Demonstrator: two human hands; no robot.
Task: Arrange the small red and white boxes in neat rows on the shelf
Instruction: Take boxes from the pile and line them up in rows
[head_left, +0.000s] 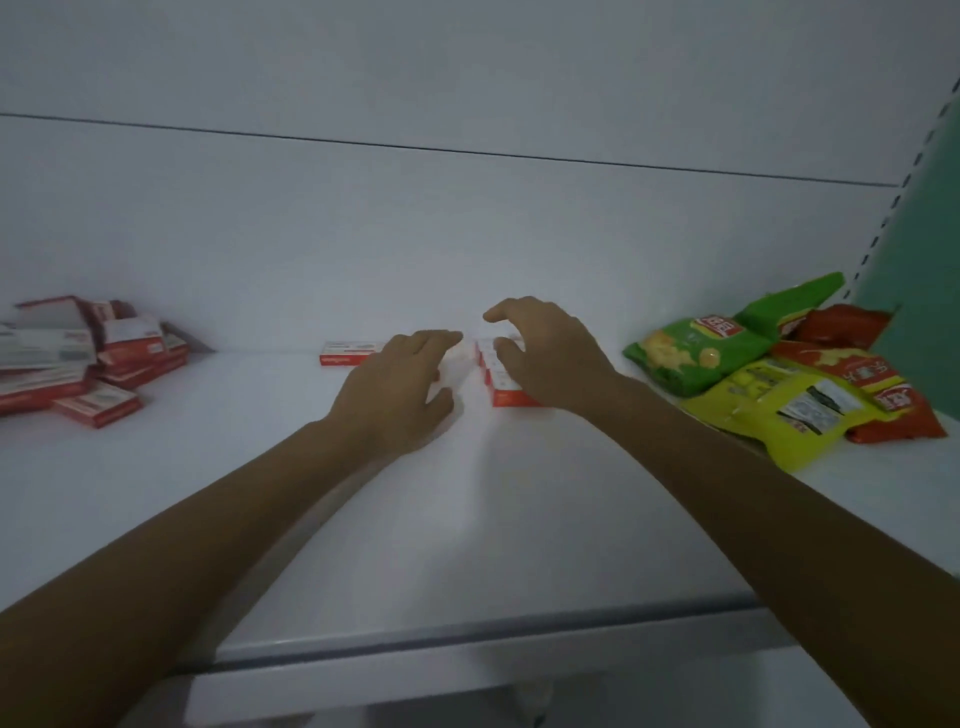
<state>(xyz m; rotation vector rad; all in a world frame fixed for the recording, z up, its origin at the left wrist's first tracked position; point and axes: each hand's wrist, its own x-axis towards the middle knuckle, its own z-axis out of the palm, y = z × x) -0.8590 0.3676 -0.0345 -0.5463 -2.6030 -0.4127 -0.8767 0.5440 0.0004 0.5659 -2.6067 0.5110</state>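
White shelf (483, 519): a loose pile of red and white boxes (78, 364) lies far left and snack bags (769, 384) lie right. The started row of boxes (503, 397) sits mid-shelf, running front to back, directly beneath the right hand (545, 353), which hovers with fingers spread and loosely curled, holding nothing. Flat and palm down, the left hand (395, 389) rests on neighbouring boxes and is nearer the pile.
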